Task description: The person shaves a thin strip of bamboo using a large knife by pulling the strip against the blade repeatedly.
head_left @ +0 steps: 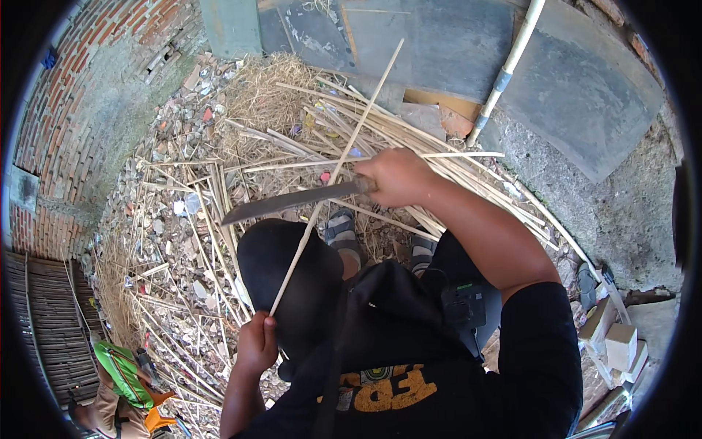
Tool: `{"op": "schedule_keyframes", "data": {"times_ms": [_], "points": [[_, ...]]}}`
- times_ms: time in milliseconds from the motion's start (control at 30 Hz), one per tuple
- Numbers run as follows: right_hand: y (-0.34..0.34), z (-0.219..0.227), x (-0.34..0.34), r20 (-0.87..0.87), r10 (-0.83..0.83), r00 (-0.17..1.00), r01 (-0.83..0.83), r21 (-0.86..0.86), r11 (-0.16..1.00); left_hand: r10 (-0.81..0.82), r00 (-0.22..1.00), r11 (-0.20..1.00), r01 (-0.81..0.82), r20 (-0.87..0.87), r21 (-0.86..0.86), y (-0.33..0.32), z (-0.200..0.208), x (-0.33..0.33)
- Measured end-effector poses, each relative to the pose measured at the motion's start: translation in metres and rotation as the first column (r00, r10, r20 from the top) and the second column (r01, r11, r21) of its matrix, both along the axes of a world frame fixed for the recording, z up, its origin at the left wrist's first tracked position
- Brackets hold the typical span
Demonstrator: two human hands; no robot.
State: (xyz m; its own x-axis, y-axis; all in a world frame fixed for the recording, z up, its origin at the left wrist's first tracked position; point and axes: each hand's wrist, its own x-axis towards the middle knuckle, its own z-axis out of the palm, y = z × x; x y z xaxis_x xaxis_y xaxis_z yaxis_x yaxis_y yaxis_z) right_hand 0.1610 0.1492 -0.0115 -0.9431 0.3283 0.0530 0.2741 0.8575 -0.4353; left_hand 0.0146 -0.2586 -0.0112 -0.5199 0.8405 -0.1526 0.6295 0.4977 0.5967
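The right hand (395, 178), just off the middle toward one o'clock, is clenched round the handle of a machete (292, 202); its long, flat blade, dull and brown-grey, points to nine o'clock and crosses a stick (358, 132); whether metal and wood touch there, I cannot tell. The left hand (257, 342), at seven o'clock, grasps the stick's near end, thumb laid along it; the stick is pale, thin, nearly straight and faintly knobbly, and slants up from that fist toward one o'clock.

Below the blade bulges a knee (289, 249) in smooth black cloth; grey strapped sandals (340, 228) stand close by; beyond, from twelve round to three o'clock, lies a loose sheaf of split, straw-coloured sticks (497, 192); dry, tangled straw (267, 84) heaps at eleven; sharp-edged rubble (164, 219) covers the ground toward nine.

Farther out, a rough brick wall (73, 161) curves at ten o'clock; a ribbed slat panel (44, 314) stands at eight, with a person in green and brown (121, 369) near it; smooth grey sheets (570, 88) and a round, whitish pole (504, 80) lean toward one and two; pale, squared blocks (621, 347) sit at four.
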Motion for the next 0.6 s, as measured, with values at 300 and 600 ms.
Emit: {"op": "schedule_keyframes", "data": {"times_ms": [300,600], "points": [[-0.005,-0.009,-0.004,0.002,-0.004,1.000,0.004,-0.093,0.996,-0.002,1.000,1.000,0.002,-0.004,-0.002,-0.020,-0.015,-0.009],[-0.006,-0.004,-0.003,0.001,-0.007,1.000,0.008,-0.030,1.000,0.034,0.996,0.998,-0.039,-0.077,-0.058,-0.008,-0.001,0.002]]}}
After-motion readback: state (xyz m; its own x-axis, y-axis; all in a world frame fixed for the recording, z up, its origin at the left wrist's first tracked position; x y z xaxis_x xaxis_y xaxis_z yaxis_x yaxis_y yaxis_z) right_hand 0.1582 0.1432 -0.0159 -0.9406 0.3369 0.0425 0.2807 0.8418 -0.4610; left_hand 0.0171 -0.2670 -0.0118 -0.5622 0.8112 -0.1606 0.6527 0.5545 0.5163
